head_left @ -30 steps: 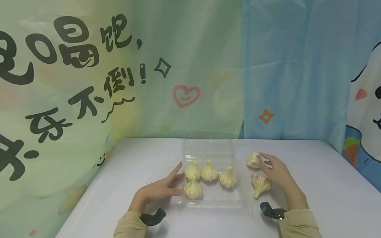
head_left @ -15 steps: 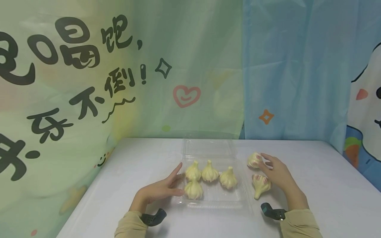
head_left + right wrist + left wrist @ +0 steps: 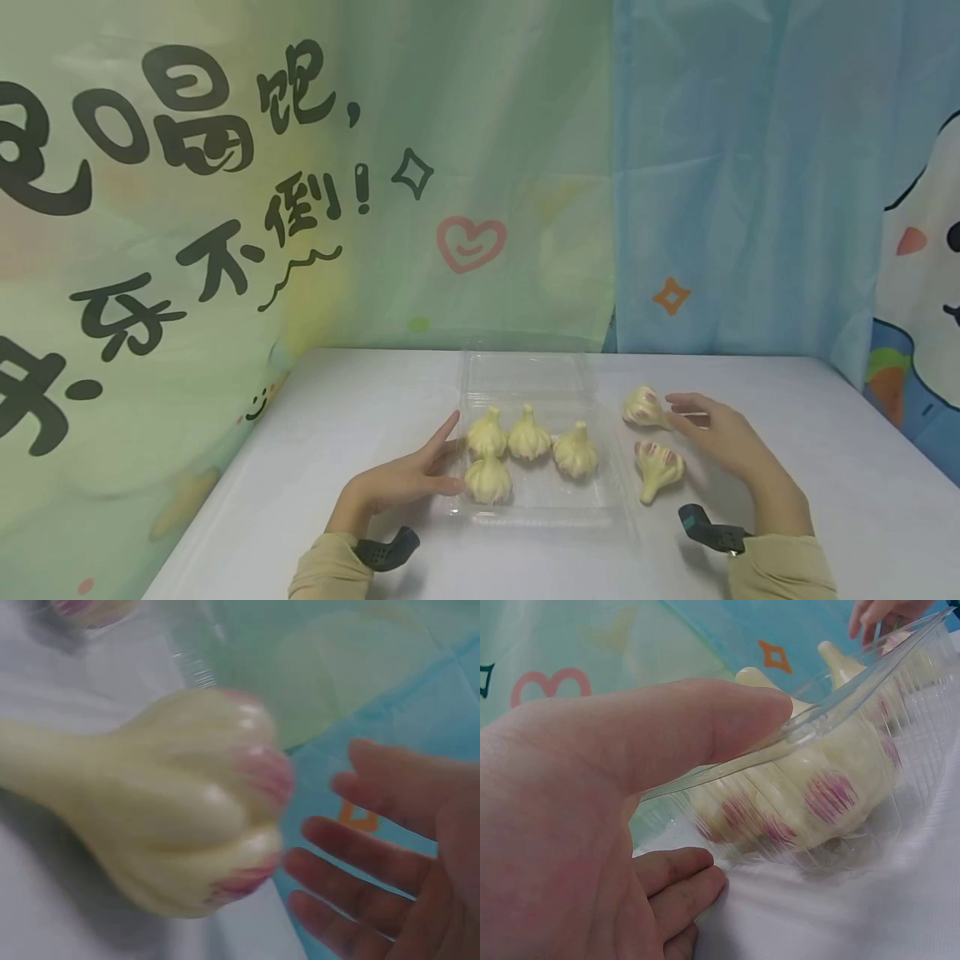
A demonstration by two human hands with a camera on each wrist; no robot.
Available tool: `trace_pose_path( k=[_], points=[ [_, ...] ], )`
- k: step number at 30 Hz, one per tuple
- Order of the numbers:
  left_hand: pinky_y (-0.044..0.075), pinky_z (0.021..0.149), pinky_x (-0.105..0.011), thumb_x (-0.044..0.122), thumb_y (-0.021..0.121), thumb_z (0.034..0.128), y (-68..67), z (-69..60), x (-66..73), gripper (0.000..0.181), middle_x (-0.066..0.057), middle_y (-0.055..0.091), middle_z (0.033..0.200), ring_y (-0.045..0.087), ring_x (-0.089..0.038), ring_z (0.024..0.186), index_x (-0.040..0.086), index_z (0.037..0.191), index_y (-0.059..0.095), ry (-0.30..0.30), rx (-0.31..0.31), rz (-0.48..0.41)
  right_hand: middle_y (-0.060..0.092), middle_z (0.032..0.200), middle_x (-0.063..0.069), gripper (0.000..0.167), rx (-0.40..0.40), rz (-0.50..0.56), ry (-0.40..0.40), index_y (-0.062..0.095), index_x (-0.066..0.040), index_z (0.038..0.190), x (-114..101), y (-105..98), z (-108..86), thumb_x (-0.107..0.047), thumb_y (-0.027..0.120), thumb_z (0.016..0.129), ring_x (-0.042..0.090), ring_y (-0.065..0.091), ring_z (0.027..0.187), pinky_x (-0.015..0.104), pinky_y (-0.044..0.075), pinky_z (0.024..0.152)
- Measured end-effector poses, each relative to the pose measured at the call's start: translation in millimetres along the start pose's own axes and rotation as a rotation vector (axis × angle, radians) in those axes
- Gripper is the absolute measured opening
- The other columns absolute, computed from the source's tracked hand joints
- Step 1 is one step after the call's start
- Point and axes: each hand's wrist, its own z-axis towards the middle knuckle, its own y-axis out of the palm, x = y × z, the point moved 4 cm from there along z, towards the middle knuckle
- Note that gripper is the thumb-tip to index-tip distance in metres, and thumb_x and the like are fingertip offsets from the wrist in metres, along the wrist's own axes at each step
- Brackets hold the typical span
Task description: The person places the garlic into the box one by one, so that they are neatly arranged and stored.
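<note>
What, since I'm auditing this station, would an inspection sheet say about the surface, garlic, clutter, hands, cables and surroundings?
Surface: white table, pale and smooth-looking.
Garlic: four bulbs inside a clear plastic box, its lid open on the far side; two loose bulbs on the table, to the box's right.
Clutter: nothing seen.
Left hand: thumb on the box's rim, other fingers outside it.
Right hand: fingers spread beside the farther loose bulb; whether they touch its stem is unclear.
Cables: nothing seen.
Surroundings: green curtain with black lettering; blue curtain with an orange star.
</note>
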Motion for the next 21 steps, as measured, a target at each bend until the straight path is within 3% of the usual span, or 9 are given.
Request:
trace_pose_path(
  k=[4,10,14,17,21],
  points=[
    [0.017,0.117,-0.053,0.038,0.067,0.0867,0.2,-0.3,0.2,0.102,-0.018,0.013,0.159,0.012,-0.036,0.147,0.035,0.151,-0.013,-0.001,0.003,0.002,0.056,0.128,0.027,0.050,-0.103,0.035,-0.015,0.052,-0.002,0.132,-10,-1,-3.1,-0.036,0.054,0.096,0.045,0.059,0.110,0.055,0.050,0.087],
    [0.018,0.116,-0.054,0.037,0.067,0.0872,0.0,-0.2,0.9,0.102,-0.018,0.013,0.159,0.012,-0.036,0.146,0.036,0.151,-0.013,0.008,0.002,0.002,0.048,0.134,0.030,0.057,-0.323,0.181,-0.038,0.045,-0.001,0.139,-18,5,-6.8,-0.031,0.059,0.094,0.045,0.056,0.115,0.048,0.052,0.088],
    [0.019,0.116,-0.053,0.037,0.066,0.0874,-0.3,-0.3,-0.2,0.101,-0.018,0.013,0.159,0.013,-0.036,0.146,0.038,0.150,-0.012,0.005,0.003,0.007,0.045,0.139,0.029,0.059,-0.391,0.200,-0.106,0.042,0.000,0.141,-20,8,-6.7,-0.028,0.061,0.092,0.047,0.052,0.118,0.042,0.052,0.086],
    [0.018,0.116,-0.053,0.038,0.066,0.0873,0.0,0.0,-0.8,0.100,-0.017,0.013,0.159,0.013,-0.036,0.146,0.039,0.150,-0.012,0.000,0.002,0.007,0.043,0.141,0.030,0.056,-0.407,0.184,-0.199,0.045,0.002,0.138,-20,9,-7.6,-0.024,0.062,0.092,0.051,0.051,0.117,0.051,0.050,0.087],
    [0.017,0.116,-0.054,0.038,0.066,0.0872,0.0,0.2,-0.2,0.101,-0.018,0.013,0.159,0.012,-0.036,0.146,0.039,0.150,-0.012,0.002,0.000,0.003,0.040,0.143,0.030,0.058,-0.440,0.185,-0.239,0.048,0.002,0.136,-21,10,-9.0,-0.022,0.067,0.087,0.056,0.045,0.119,0.065,0.043,0.089]
  ],
)
